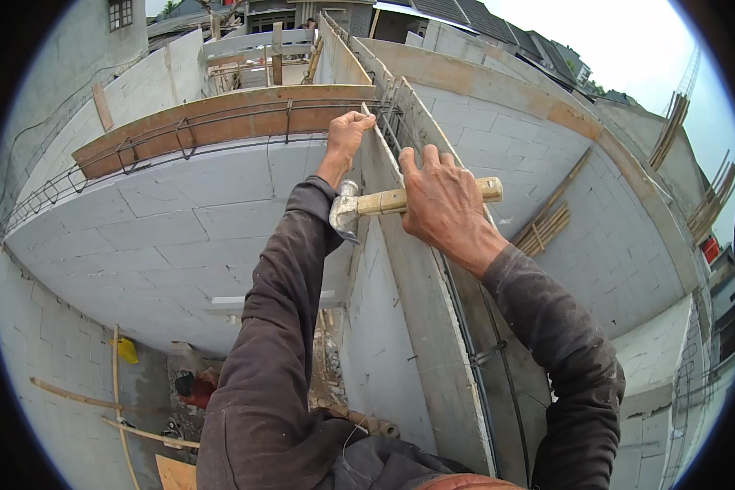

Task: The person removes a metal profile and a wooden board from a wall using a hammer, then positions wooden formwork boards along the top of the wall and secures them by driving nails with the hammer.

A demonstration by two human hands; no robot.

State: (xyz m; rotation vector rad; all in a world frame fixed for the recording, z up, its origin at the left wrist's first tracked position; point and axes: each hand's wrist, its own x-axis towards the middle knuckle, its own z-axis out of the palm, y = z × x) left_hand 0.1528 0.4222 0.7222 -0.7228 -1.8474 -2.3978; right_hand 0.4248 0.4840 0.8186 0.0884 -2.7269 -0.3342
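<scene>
My right hand (445,200) is wrapped around the wooden handle of a claw hammer (381,202). The hammer lies crosswise over the boards, its metal head pointing left, close to my left wrist. My left hand (349,140) is closed, thumb and fingers pinched at the far upper end of a grey formwork board (400,286); what sits between the fingertips is too small to make out. A second grey board (433,139) runs parallel on the right. Steel reinforcing bars (465,335) lie in the narrow gap between the two boards.
A brown plank (220,126) and a rebar cage (184,139) top the light block wall (180,204) at left. Far below, a person in red (200,388) is near bamboo poles (116,384) and a yellow object (125,349). Bamboo sticks (545,229) lean at right.
</scene>
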